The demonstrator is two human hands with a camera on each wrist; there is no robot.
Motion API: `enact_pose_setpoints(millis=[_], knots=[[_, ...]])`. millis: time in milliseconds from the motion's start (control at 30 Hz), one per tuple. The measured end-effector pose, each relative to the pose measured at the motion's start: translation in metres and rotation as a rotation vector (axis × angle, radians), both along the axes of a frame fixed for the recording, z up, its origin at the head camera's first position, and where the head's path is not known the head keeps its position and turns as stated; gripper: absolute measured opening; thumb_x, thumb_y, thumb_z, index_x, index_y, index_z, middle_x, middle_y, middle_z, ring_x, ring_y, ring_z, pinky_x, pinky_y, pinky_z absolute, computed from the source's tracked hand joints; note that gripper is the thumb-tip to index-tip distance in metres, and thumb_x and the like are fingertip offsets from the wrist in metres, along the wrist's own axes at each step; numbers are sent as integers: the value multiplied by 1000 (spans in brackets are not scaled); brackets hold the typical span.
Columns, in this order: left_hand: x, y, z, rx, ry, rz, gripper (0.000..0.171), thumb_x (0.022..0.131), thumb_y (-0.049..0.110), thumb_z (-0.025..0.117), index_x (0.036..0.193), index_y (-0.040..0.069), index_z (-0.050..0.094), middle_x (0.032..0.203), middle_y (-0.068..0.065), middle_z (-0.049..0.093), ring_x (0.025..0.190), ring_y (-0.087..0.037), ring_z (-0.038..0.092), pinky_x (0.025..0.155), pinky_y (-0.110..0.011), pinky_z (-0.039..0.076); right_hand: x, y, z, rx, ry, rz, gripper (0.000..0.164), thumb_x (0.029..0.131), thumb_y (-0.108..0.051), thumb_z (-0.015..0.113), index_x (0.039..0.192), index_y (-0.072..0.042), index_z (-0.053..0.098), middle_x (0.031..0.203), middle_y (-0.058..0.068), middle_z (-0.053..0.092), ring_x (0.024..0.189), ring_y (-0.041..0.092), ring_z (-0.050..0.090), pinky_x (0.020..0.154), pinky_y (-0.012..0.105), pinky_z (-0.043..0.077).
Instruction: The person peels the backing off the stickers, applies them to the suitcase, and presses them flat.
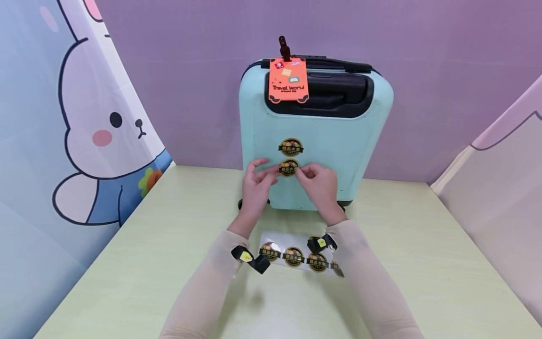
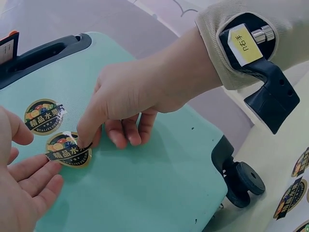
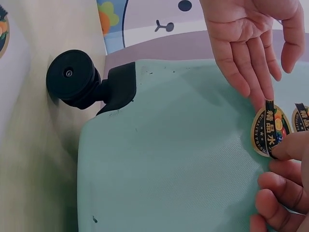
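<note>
On a pale worktop (image 1: 169,226), in front of a purple wall (image 1: 186,94), a mint-green suitcase (image 1: 338,146) stands upright, its black handle (image 1: 338,89) near the top and an orange luggage tag (image 1: 291,80) hanging over the handle's left end. Two round black-and-gold stickers with fruit pictures show on its front panel, one just below the other. Nobody touches the upper sticker (image 1: 290,147), which looks flat. Both of the person's hands are at the lower sticker (image 1: 289,167), one on either side.

The left hand (image 1: 256,188) is turned palm up, its fingers nearly straight and their tips touching the sticker's left edge, with the thumb held apart. The right hand (image 1: 322,186) pinches the opposite edge between thumb and forefinger, its other fingers curled. How much of this sticker touches the suitcase cannot be told, because the fingers cover its edges.

Between the forearms, a white sheet (image 1: 292,239) lies on the worktop with more of the same stickers (image 1: 293,256), some partly hidden by the right wrist's camera (image 1: 317,244).

The step in hand appears to be lining up and laying down the lower sticker. The next move probably calls for keeping it level beneath its neighbour, letting go of the pinched edge and smoothing it outward from the middle, so no edge lifts or wrinkles.
</note>
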State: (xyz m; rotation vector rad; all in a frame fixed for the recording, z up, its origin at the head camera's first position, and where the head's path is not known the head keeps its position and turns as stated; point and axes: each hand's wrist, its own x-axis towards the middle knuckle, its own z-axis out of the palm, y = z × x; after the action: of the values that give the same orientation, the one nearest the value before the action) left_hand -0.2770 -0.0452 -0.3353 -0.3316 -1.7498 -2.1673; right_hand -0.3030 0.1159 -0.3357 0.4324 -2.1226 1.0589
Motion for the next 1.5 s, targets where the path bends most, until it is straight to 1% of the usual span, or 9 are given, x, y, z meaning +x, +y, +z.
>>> enact_pose_setpoints(millis=[333, 533, 700, 800, 900, 1000, 1100, 1233, 1500], knots=[[-1, 0, -3, 17, -17, -10, 30, 96, -1, 54, 126, -1, 49, 116, -25, 68, 104, -33, 68, 88, -35, 56, 0, -1, 0, 100, 66, -42, 22, 86, -13, 73, 67, -2, 71, 58, 9, 64, 49, 25, 58, 50, 41, 49], [-1, 0, -3, 17, -12, -11, 31, 96, -2, 53, 127, 0, 48, 116, -25, 68, 105, -33, 68, 89, -37, 56, 2, 1, -2, 46, 38, 19, 28, 89, -12, 73, 63, -4, 68, 55, 6, 61, 48, 20, 54, 48, 33, 43], [-1, -1, -3, 16, -22, -13, 31, 95, -3, 53, 126, 0, 48, 116, -25, 68, 105, -33, 67, 89, -37, 56, 8, 2, -2, -202, -142, 223, 29, 94, -10, 67, 71, 6, 68, 58, 7, 62, 50, 15, 57, 49, 26, 49], [-1, -1, -3, 27, -32, -22, 31, 96, -2, 53, 127, 0, 47, 117, -25, 67, 106, -33, 67, 90, -37, 56, 11, 2, 2, -412, -286, 374, 29, 99, -13, 60, 88, 12, 69, 70, 7, 69, 60, 14, 66, 61, 28, 59], [-1, -1, -3, 37, -37, -32, 31, 97, -2, 53, 128, 0, 47, 119, -25, 66, 108, -33, 67, 92, -38, 55, 13, 2, 6, -582, -381, 531, 33, 102, -16, 55, 106, 15, 65, 87, 8, 74, 79, 18, 71, 77, 35, 60], [-1, -1, -2, 44, -41, -40, 32, 98, -1, 53, 128, 0, 46, 120, -26, 66, 109, -34, 66, 92, -40, 55, 12, 1, 9, -681, -429, 673, 37, 105, -18, 50, 119, 15, 59, 99, 9, 74, 94, 22, 71, 87, 40, 58], [-1, -2, -1, 45, -44, -44, 32, 98, -1, 52, 129, 0, 45, 120, -26, 66, 109, -33, 66, 92, -40, 55, 11, -2, 9, -732, -454, 750, 38, 105, -17, 48, 126, 14, 54, 105, 10, 72, 100, 23, 69, 92, 42, 55], [0, -2, -2, 47, -54, -57, 32, 98, 0, 53, 129, 0, 45, 121, -25, 65, 109, -32, 66, 92, -39, 55, 9, -4, 6, -739, -473, 752, 36, 105, -13, 47, 129, 14, 52, 108, 9, 71, 102, 22, 68, 93, 41, 55], [5, -4, -3, 57, -57, -98, 37, 98, -1, 54, 133, 1, 43, 128, -25, 62, 118, -33, 61, 93, -40, 55, 10, -3, 5, -639, -440, 672, 37, 103, -10, 50, 130, 15, 52, 113, 13, 69, 105, 19, 66, 94, 41, 54]])
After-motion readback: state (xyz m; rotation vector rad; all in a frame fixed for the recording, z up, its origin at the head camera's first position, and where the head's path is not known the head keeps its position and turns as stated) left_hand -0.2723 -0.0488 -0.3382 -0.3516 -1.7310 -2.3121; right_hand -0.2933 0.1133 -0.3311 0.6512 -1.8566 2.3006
